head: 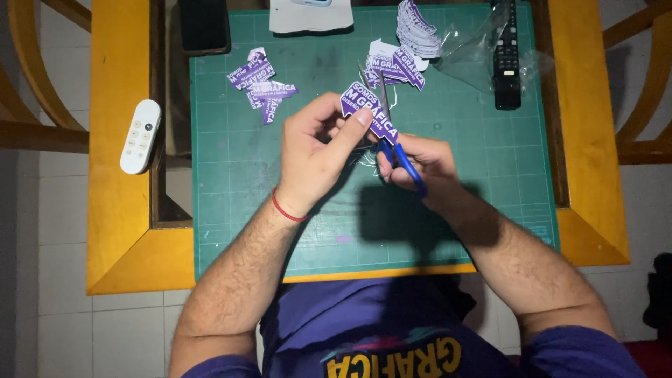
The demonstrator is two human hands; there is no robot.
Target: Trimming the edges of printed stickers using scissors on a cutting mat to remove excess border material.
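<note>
Left hand is pinching a purple sticker above the green mat; right hand is closing blue scissors — blades risk nicking fingertips or print.

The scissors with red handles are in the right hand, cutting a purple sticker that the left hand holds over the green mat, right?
Not quite: the scissors have blue handles, not red. The head view shows them in the right hand, cutting the purple sticker held by the left hand over the green mat.

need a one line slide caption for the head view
Left hand holds a purple sticker while right hand cuts it with blue-handled scissors over a green cutting mat.
</note>
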